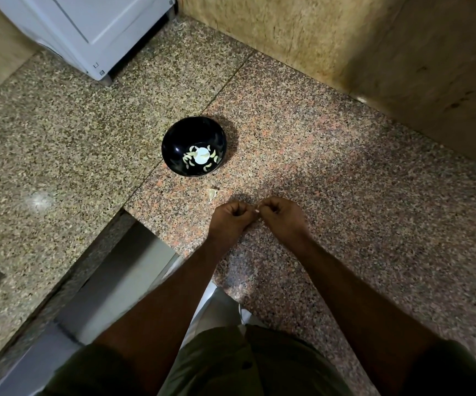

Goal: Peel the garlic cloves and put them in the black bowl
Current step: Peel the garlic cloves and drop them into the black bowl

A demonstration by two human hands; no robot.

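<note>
A black bowl [194, 130] stands on the granite counter and holds several pale peeled garlic cloves [199, 158]. In front of it my left hand [231, 217] and my right hand [284, 217] meet knuckle to knuckle, fingers curled. Between their fingertips a small white bit of a garlic clove [257, 210] shows, pinched by both hands; most of it is hidden. A loose piece of garlic or skin [212, 193] lies on the counter between the bowl and my left hand.
The speckled granite counter [345, 195] runs into a corner with tan stone walls [316, 38] behind and to the right. A white appliance [88, 30] stands at the back left. A gap in the counter [122, 267] opens at my lower left.
</note>
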